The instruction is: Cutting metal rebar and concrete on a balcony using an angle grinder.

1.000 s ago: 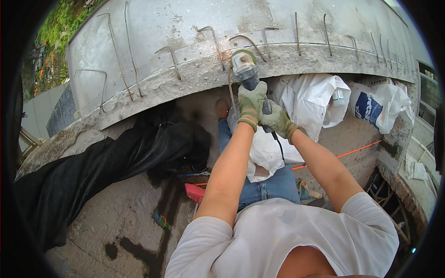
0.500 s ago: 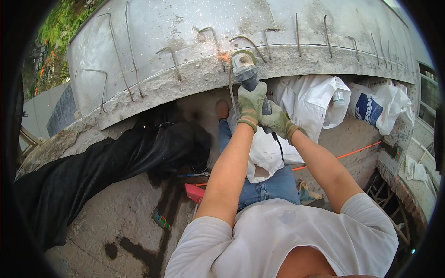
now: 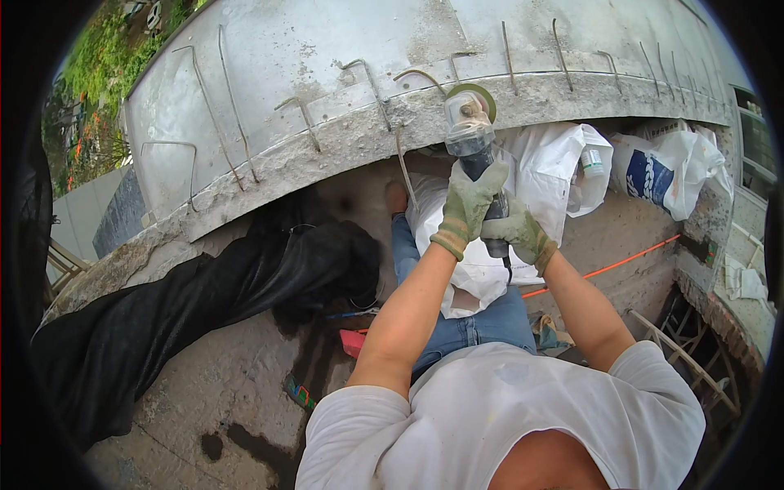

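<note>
Both my hands wear greenish work gloves and grip an angle grinder (image 3: 472, 140). My left hand (image 3: 472, 204) is wrapped round the front of its dark body, just behind the head. Lower down, my right hand (image 3: 523, 234) is closed on the rear of the body, near the cord. The grinder's round disc (image 3: 486, 98) is up by the rough concrete edge (image 3: 343, 131), and no sparks show. Bent steel rebar (image 3: 441, 83) stands to the left of the disc. Another rebar piece (image 3: 404, 167) hangs below the edge, left of the grinder.
White plastic sacks (image 3: 535, 163) lie under the ledge, and one bears a blue patch (image 3: 649, 175). Black cloth (image 3: 204, 286) stretches across the left. An orange rod (image 3: 604, 268) lies on the right. More rebar (image 3: 563, 53) sticks out along the edge. At lower right is an opening with bars (image 3: 694, 351).
The sparks at the rebar have stopped. My hands have drawn the grinder to the right and slightly back, away from that bar. My view has shifted slightly.
</note>
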Tool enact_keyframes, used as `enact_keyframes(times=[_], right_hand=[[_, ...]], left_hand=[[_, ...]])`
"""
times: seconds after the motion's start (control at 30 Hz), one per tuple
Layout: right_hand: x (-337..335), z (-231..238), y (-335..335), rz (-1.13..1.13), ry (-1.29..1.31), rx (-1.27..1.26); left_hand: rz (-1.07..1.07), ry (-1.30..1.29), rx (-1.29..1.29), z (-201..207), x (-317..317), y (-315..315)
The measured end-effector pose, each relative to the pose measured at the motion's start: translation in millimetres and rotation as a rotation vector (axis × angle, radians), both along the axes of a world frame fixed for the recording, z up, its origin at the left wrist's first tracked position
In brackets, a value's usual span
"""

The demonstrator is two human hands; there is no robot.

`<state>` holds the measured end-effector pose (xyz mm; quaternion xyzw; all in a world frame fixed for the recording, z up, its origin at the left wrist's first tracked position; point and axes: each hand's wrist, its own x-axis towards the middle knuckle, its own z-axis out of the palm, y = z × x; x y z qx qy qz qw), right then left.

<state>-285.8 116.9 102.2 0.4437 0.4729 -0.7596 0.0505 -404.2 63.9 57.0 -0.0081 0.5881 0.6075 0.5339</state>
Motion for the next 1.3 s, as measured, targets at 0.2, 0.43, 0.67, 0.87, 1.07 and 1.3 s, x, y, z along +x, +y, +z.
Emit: enact_keyframes(times=[0.2,0.43,0.67,0.87,1.07,1.3], right_hand=[[50.2,22.5,-13.0,-0.185,-0.198,0.201],[122.9,38.9,-23.6,-0.374,-0.286,0.169],[160.1,67.2,-42.0,-0.494,-0.368,0.157],[173.2,73.0,-46.4,-0.517,-0.284,0.161],[204.5,98.3,-54.0,-0.707,-0.248,0.041],[226.8,92.2,-65.3,-0.727,-0.186,0.042]], left_hand=[[0.205,1.219,-0.454,-32.0,-18.6,-42.5],[0.232,0.09,-0.374,-79.4,-57.5,-27.4],[0.108,0.563,-0.344,-147.0,-61.4,-54.5],[0.057,0.658,-0.478,-157.9,-113.6,-104.3],[0.101,-0.394,-0.167,-0.6,-31.7,-0.7],[0.019,0.02,-0.318,28.5,-41.7,-48.9]])
